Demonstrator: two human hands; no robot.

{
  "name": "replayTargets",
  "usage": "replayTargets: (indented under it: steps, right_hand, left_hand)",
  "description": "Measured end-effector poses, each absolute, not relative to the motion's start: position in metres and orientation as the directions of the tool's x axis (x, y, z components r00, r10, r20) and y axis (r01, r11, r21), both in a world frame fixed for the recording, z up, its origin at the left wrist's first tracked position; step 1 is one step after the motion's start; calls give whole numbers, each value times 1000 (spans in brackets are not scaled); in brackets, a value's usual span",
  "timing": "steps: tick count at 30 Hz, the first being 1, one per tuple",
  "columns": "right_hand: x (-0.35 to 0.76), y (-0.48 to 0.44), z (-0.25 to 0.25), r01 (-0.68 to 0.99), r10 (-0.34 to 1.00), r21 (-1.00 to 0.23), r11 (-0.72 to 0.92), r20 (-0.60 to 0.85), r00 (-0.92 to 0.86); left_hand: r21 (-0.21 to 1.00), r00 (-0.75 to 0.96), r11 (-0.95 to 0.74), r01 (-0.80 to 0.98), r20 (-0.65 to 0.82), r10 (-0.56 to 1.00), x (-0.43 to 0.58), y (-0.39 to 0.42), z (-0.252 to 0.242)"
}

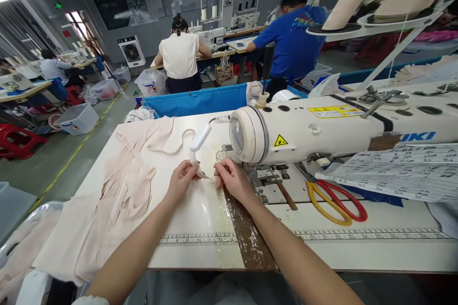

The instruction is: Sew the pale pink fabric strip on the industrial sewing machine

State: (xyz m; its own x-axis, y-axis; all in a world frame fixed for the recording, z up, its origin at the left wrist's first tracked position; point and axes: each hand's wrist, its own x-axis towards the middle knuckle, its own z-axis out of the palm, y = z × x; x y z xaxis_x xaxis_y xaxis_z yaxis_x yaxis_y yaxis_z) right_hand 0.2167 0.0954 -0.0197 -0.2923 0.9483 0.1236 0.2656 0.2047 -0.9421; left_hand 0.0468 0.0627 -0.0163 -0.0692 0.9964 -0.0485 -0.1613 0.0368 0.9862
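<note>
My left hand [183,180] pinches a narrow pale pink fabric strip [202,175] above the white table. The strip's thin end reaches across to my right hand [229,176], whose fingers are pressed together on it beside the sewing machine [286,128]. Just beyond my left hand is a white lamp-like stick [201,138]. A loop of the same pale fabric strip [171,147] lies behind it. The needle area of the machine is partly hidden by its head.
Pale pink fabric pieces [125,176] cover the table's left side. Scissors [336,200] with red and yellow handles lie at right, near written paper sheets [397,171]. A printed ruler [196,239] runs along the front edge. A blue cloth trough [186,102] borders the back; co-workers sit beyond.
</note>
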Motion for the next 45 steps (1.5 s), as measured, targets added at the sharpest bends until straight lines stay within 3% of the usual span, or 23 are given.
replayTargets:
  steps: [5, 11, 19, 35, 41, 45]
  right_hand:
    - [209, 92, -19, 305, 924, -896, 324, 230, -306]
    - [204, 85, -8, 354, 881, -845, 401, 251, -401]
    - [208, 89, -18, 393, 925, -853, 343, 234, -301]
    - [213, 87, -21, 377, 899, -855, 355, 202, -388]
    - [214, 85, -16, 446, 861, -758, 476, 300, -410]
    - [212, 82, -21, 437, 793, -697, 568, 322, -517]
  left_hand:
    - [990, 60, 19, -136, -10, 998, 42, 60, -19]
    - [997, 138, 28, -71, -18, 990, 42, 58, -19]
    - [998, 154, 56, 4, -56, 986, 42, 57, -20]
    - [992, 173, 63, 109, -82, 982, 44, 54, -18]
    - [995, 213, 15, 102, -37, 976, 43, 55, -21]
    - [1000, 141, -6, 20, 3, 990, 42, 59, -20]
